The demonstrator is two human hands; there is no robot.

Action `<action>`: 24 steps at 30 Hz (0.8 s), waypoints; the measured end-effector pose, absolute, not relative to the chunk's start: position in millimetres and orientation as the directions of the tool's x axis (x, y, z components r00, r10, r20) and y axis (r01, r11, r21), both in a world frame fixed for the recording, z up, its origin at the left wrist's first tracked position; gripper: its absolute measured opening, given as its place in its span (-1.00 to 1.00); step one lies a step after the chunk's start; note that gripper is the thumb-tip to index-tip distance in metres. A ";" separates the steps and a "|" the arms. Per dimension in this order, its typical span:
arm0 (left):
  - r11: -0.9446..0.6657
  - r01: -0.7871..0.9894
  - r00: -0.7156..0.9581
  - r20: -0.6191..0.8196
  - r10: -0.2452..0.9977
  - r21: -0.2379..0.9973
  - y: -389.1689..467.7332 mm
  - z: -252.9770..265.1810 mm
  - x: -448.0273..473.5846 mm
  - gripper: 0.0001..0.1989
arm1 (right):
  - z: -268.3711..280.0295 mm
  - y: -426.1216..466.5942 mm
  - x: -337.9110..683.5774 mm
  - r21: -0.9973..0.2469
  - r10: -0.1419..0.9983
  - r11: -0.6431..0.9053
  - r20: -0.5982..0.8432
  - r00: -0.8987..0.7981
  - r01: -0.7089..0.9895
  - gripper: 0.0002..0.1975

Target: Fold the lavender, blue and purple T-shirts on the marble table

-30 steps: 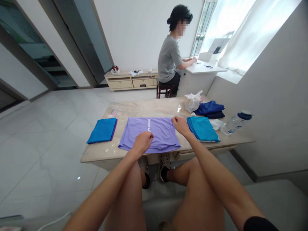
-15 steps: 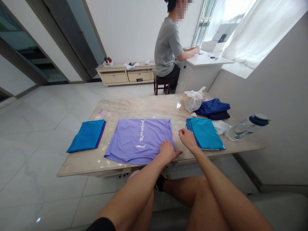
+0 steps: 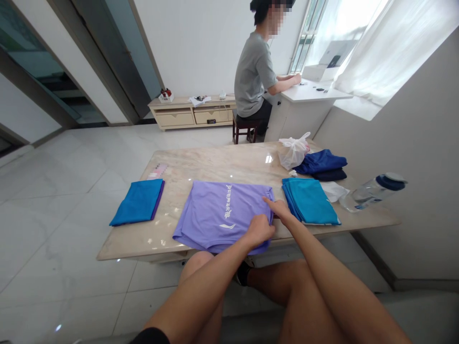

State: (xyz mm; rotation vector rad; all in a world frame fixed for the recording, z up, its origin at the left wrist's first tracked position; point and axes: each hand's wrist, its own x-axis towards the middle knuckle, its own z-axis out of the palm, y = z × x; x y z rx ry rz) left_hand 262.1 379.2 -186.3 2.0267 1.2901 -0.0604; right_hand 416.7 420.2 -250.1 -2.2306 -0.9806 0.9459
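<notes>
A lavender T-shirt with white lettering and a white logo lies folded on the marble-topped table, its near edge overhanging slightly. My left hand is closed on its right side, near the front corner; the fingertips are partly hidden. Just behind it, my right hand pinches the same side, with a finger lying over the fabric. To the right of my hands rests a stack of folded teal clothes. A folded blue garment, with purple cloth beneath it, sits at the table's left end.
Behind the teal stack are a white plastic bag and dark blue clothes. A clear water bottle leans near white tissue at the right. Beyond the table, a person in grey sits at a white desk.
The lavender T-shirt has shifted to the right. My right hand has come down from beside the teal stack to the shirt's right side, and my left hand has closed there. The view has shifted slightly.
</notes>
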 end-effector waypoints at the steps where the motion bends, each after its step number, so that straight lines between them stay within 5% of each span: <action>1: -0.214 0.786 0.500 -0.393 0.772 0.580 375.3 -184.9 260.5 -0.65 | -247.8 420.9 413.6 -0.645 0.756 -0.631 -0.386 0.528 0.431 -0.50; 5: -0.144 0.743 0.486 -0.379 0.788 0.654 362.5 -179.6 247.6 -0.76 | -230.9 429.1 403.8 -0.533 0.722 -0.671 -0.314 0.616 0.515 -0.54; 12: -0.053 0.619 0.390 -0.247 0.887 0.784 376.8 -169.1 177.7 -0.90 | -185.7 472.3 365.3 -0.504 0.819 -0.549 -0.169 0.548 0.667 -0.60; 24: 0.089 0.554 0.172 -0.218 0.961 0.828 415.6 -200.0 18.6 -0.76 | -183.7 533.8 224.9 -0.514 0.939 -0.335 -0.108 0.327 0.790 -0.69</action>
